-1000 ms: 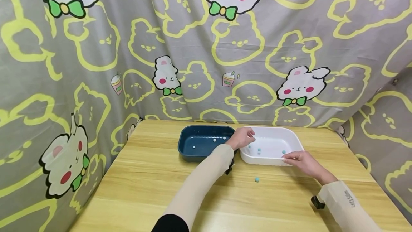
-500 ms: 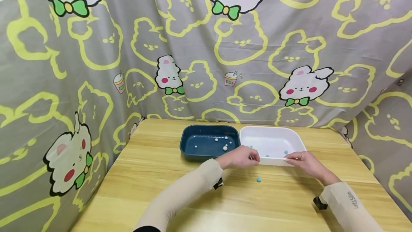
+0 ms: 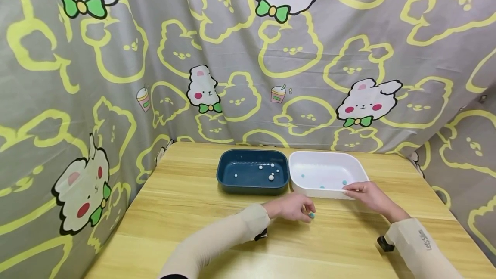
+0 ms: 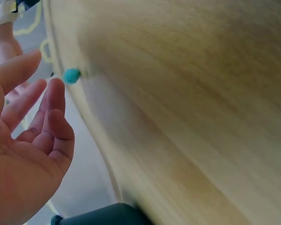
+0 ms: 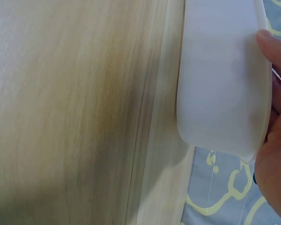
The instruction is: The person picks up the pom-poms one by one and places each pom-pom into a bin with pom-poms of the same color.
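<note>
My left hand [image 3: 291, 207] reaches low over the table with thumb and fingers apart. Right at its fingertips lies a small teal ball [image 4: 71, 76] on the wood. Thumb over the rim and fingers on the other side, my right hand [image 3: 370, 196] grips the near right edge of a white plastic tub [image 3: 310, 192]. Several teal balls, such as the teal ball [image 3: 344, 182] near that hand, lie inside the tub. To its left stands a dark blue tub [image 3: 252, 190] holding several white balls of different sizes, the biggest white ball [image 3: 271, 178] near its right end.
Both tubs stand side by side toward the back of the wooden table [image 3: 182, 210]. A grey curtain [image 3: 240, 55] with cartoon rabbits hangs behind the table and at its sides. Each forearm carries a light sleeve and a dark device near the wrist.
My left hand has moved from over the tubs, down and toward me, to the teal ball on the table. More white balls show in the dark blue tub. The right hand keeps its grip.
</note>
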The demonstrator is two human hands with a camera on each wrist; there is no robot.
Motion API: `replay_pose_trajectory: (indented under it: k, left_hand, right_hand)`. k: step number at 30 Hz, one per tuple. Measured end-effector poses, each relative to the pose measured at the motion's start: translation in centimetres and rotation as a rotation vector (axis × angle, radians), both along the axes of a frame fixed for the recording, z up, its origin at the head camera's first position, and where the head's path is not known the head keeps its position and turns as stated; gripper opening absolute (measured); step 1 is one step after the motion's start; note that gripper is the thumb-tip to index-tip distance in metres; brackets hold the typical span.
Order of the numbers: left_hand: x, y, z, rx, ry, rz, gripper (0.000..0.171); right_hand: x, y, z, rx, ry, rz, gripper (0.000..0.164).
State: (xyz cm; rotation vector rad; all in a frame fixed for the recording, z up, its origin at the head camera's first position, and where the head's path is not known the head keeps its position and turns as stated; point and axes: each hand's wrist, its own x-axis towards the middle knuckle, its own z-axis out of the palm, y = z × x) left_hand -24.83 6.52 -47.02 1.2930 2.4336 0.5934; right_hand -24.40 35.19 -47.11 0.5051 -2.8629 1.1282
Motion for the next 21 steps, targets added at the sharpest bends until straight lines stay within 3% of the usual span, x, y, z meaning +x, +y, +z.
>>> replay_pose_trajectory:
  k: [4, 11, 21]
  left_hand:
    - [0.0, 0.4, -0.5, -0.025, 0.03, 0.007, 0.026]
    - [-0.1, 0.8, -1.4, -0.028, 0.01, 0.027, 0.024]
    - [0.0, 1.7, -1.5, -0.102, 0.08, 0.045, 0.014]
  right_hand:
    - [0.0, -0.1, 0.2, 0.001, 0.002, 0.002, 0.021]
    - [0.1, -0.2, 0.2, 0.008, -0.004, 0.006, 0.021]
    - [0.1, -0.1, 0.0, 0.007, 0.009, 0.002, 0.022]
